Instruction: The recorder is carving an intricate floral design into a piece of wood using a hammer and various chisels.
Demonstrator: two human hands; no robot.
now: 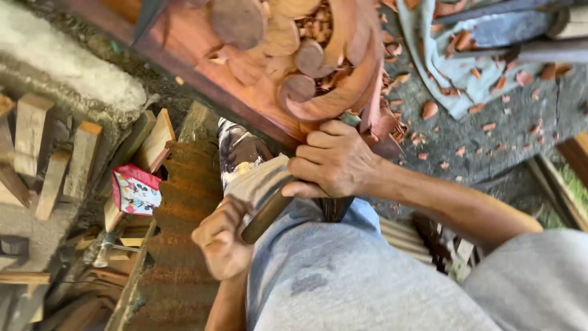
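Note:
My right hand (pixel 334 162) is closed around a dark tool handle (pixel 335 208) and rests against the lower edge of a reddish carved wood panel (pixel 318 73) with round scroll shapes. My left hand (pixel 223 236), lower and to the left, grips a dark brown wooden handle (pixel 266 214) whose grey upper end is blurred. My leg in blue-grey trousers (pixel 331 276) lies between the two hands. A foot in a dark patterned shoe (pixel 239 147) is pressed near the panel's edge.
Reddish wood chips (pixel 429 110) litter the grey floor and a pale cloth (pixel 441 67) at the top right. Rusty corrugated sheet (pixel 177 245), wooden offcuts (pixel 55 159) and a small red and white printed box (pixel 136 190) lie at the left.

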